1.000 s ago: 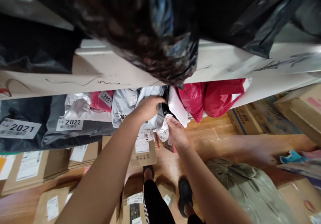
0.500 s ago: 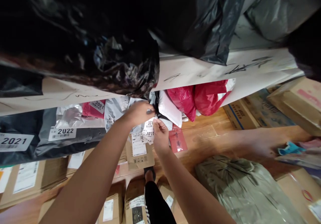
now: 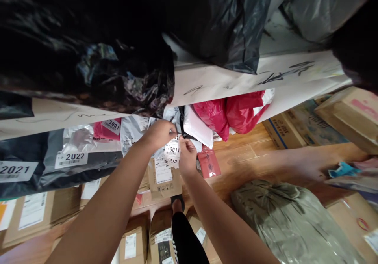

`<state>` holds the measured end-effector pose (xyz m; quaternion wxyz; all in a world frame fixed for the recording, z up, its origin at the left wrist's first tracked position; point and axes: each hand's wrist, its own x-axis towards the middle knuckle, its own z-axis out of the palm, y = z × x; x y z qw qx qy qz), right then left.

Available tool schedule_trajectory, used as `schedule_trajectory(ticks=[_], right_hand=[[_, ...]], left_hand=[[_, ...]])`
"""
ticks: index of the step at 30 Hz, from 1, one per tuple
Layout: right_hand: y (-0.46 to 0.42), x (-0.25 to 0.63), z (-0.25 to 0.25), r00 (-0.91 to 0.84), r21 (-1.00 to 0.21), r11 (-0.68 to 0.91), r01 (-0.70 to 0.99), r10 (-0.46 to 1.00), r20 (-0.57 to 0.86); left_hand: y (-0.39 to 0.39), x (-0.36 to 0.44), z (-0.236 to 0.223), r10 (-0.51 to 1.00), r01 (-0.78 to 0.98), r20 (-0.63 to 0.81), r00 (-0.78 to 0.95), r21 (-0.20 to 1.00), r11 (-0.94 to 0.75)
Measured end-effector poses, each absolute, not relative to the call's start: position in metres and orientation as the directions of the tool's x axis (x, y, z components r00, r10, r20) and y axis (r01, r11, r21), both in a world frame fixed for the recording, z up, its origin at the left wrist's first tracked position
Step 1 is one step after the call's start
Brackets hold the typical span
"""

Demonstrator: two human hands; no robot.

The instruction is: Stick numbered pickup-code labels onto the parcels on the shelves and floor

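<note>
A strip of white number labels (image 3: pixel 172 150), printed 3011 and 3012, hangs between my hands. My right hand (image 3: pixel 188 156) pinches its right edge between thumb and fingers. My left hand (image 3: pixel 161 136) has its thumb and fingertips closed at the strip's top, beside the right thumb. Below the labels lies a brown cardboard parcel (image 3: pixel 165 189) with a white sticker marked 3014. Grey-white mailing bags (image 3: pixel 131 132) are left of my left hand. A white padded parcel (image 3: pixel 197 126) and a magenta bag (image 3: pixel 213 116) sit beyond my right hand.
Black plastic bags (image 3: pixel 88 51) bulge overhead from a white shelf edge (image 3: pixel 212 82). Dark parcels with a label 2022 (image 3: pixel 71 158) lie at left. Cardboard boxes (image 3: pixel 132 244) stand on the floor by my leg (image 3: pixel 187 236). A big olive sack (image 3: pixel 283 216) and a red packet (image 3: pixel 209 162) are at right.
My left hand has come down and closer to my right hand at the top of the labels. The label 3011 now shows more fully. The view has shifted slightly.
</note>
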<state>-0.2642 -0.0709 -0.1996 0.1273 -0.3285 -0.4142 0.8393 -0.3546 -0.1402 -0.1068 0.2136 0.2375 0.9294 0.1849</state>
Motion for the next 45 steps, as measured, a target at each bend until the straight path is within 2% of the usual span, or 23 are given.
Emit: schedule_trajectory(ticks=[4, 10, 13, 16, 22, 29, 34, 37, 40, 43, 45], right_hand=[[-0.065, -0.257, -0.195, -0.784, -0.743, -0.663, 0.089, 0.414, -0.463], [-0.074, -0.269, -0.198, -0.737, -0.681, -0.732, 0.033, 0.442, -0.511], [-0.075, -0.269, -0.195, -0.763, -0.66, -0.75, 0.043, 0.402, -0.506], [-0.073, -0.266, -0.193, -0.775, -0.657, -0.75, 0.077, 0.37, -0.512], [-0.077, -0.278, -0.196, -0.662, -0.679, -0.729, 0.083, 0.469, -0.584], [-0.077, -0.263, -0.19, -0.778, -0.652, -0.746, 0.133, 0.329, -0.535], [-0.082, -0.258, -0.189, -0.658, -0.611, -0.781, 0.129, 0.393, -0.642], [-0.083, -0.247, -0.189, -0.755, -0.556, -0.821, 0.126, 0.284, -0.591], [-0.078, -0.224, -0.195, -0.796, -0.529, -0.819, 0.222, 0.16, -0.583], [-0.069, -0.199, -0.201, -0.767, -0.583, -0.738, 0.34, 0.141, -0.625], [-0.06, -0.189, -0.202, -0.783, -0.627, -0.691, 0.359, 0.143, -0.606]], left_hand=[[-0.144, -0.353, -0.107, 0.543, 0.368, -0.273, -0.794, 0.495, 0.787], [-0.147, -0.35, -0.107, 0.488, 0.239, -0.291, -0.823, 0.601, 0.762], [-0.147, -0.349, -0.11, 0.483, 0.295, -0.216, -0.848, 0.564, 0.771], [-0.148, -0.347, -0.114, 0.509, 0.336, -0.163, -0.845, 0.578, 0.744], [-0.147, -0.345, -0.122, 0.537, 0.413, -0.098, -0.838, 0.528, 0.742], [-0.147, -0.342, -0.13, 0.537, 0.468, -0.046, -0.842, 0.433, 0.771], [-0.143, -0.338, -0.132, 0.514, 0.47, -0.044, -0.857, 0.346, 0.812], [-0.143, -0.337, -0.132, 0.512, 0.471, -0.045, -0.858, 0.332, 0.818], [-0.144, -0.335, -0.134, 0.533, 0.496, -0.044, -0.845, 0.309, 0.812], [-0.143, -0.329, -0.133, 0.499, 0.468, -0.028, -0.866, 0.306, 0.829], [-0.141, -0.324, -0.129, 0.424, 0.42, 0.061, -0.903, 0.326, 0.847]])
